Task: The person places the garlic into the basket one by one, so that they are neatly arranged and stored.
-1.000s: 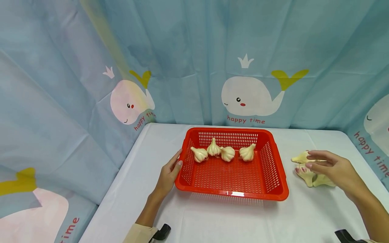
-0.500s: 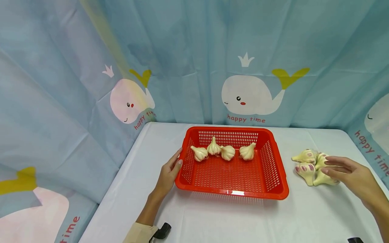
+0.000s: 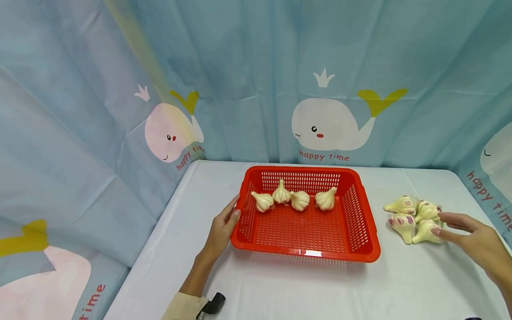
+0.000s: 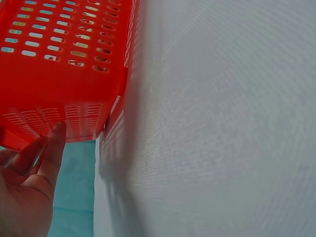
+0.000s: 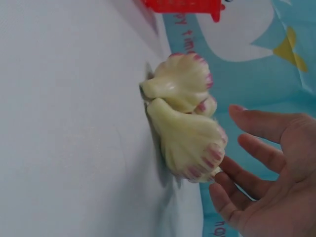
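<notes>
A red plastic basket [image 3: 304, 254] with perforated walls stands on the white-covered table. Several pale garlic bulbs [image 3: 300, 201] lie inside it along the back. My left hand [image 3: 220, 230] rests against the basket's left end from outside, its fingers laid along the wall. In the left wrist view, that hand [image 4: 29, 185] meets the slotted red wall [image 4: 59, 86]. On the right, several purple-streaked garlic bulbs [image 3: 402, 226] sit in a tight cluster. My right hand [image 3: 478, 240] is at their right side with fingers spread, holding nothing. Up close, its fingertips are right beside a bulb [image 5: 190, 140].
White cloth covers the table [image 3: 288, 293]. A blue curtain [image 3: 248, 129] printed with whales hangs behind the table and along its sides. In the right wrist view, the basket's corner [image 5: 185, 6] shows beyond the cluster.
My right hand has drawn back to the right from over the clustered garlic bulbs, uncovering them. The left hand, the basket and the bulbs in it have stayed put.
</notes>
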`<state>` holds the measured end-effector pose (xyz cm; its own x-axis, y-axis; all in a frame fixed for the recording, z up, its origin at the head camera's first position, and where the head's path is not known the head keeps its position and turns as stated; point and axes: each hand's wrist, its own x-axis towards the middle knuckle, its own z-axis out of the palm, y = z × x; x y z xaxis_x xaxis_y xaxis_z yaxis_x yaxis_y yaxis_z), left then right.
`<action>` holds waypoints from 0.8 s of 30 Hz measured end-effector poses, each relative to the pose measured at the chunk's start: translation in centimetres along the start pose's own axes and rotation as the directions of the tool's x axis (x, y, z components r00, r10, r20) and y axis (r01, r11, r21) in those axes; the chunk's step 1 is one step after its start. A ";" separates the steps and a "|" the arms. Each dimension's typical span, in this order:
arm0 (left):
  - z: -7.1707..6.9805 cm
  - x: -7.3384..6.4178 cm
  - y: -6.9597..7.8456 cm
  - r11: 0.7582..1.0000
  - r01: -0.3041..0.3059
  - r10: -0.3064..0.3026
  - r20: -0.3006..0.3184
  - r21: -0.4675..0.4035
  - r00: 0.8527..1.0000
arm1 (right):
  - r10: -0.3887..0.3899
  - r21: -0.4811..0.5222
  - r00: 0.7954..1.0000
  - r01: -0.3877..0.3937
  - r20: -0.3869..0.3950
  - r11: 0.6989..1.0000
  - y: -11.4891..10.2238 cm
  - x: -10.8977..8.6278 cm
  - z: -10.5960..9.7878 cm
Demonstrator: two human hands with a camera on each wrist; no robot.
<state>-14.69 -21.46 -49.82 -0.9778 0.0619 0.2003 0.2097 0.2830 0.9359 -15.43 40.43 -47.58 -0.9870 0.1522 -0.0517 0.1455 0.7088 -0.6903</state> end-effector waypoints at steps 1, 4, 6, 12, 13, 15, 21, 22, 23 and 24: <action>0.0 0.0 0.0 1.000 -0.001 0.001 0.000 -0.001 1.000 | 0.010 0.002 1.000 -0.010 0.006 1.000 0.1 0.1 0.1; 0.0 0.1 0.0 1.000 0.001 -0.001 -0.001 -0.002 1.000 | 0.023 0.000 0.999 -0.023 0.022 1.000 0.7 0.3 0.2; 0.0 0.1 0.0 1.000 0.002 -0.002 -0.001 -0.003 1.000 | 0.033 0.004 0.999 -0.033 0.028 0.999 1.0 0.4 0.3; 0.0 0.1 0.1 1.000 0.003 -0.003 -0.003 -0.001 1.000 | 0.074 0.004 0.995 -0.074 0.063 0.997 1.5 0.8 0.4; 0.0 0.1 0.1 1.000 0.004 -0.004 -0.004 0.001 1.000 | 0.079 0.000 0.995 -0.079 0.068 0.997 1.6 0.9 0.4; 0.0 0.0 0.1 1.000 0.006 -0.006 -0.006 0.005 1.000 | 0.087 -0.003 0.993 -0.087 0.080 0.996 1.7 1.0 0.4; 0.0 0.0 0.0 1.000 0.003 -0.003 -0.010 0.014 1.000 | 0.078 -0.013 0.993 -0.077 0.087 0.997 2.1 1.1 0.4; 0.0 0.0 0.0 1.000 0.002 -0.002 -0.009 0.013 1.000 | 0.074 -0.018 0.994 -0.073 0.085 0.997 2.1 1.1 0.4; 0.0 0.0 0.0 1.000 0.002 -0.001 -0.008 0.012 1.000 | 0.072 -0.022 0.994 -0.070 0.080 0.997 2.2 1.1 0.4; 0.0 0.0 0.0 1.000 0.001 -0.001 -0.007 0.012 1.000 | 0.071 -0.023 0.994 -0.070 0.080 0.997 2.3 1.1 0.4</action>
<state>-14.74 -21.43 -49.83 -0.9780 0.0550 0.2012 0.2084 0.2947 0.9326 -16.22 41.93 -49.53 -0.9764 0.1469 -0.1583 0.2155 0.7119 -0.6684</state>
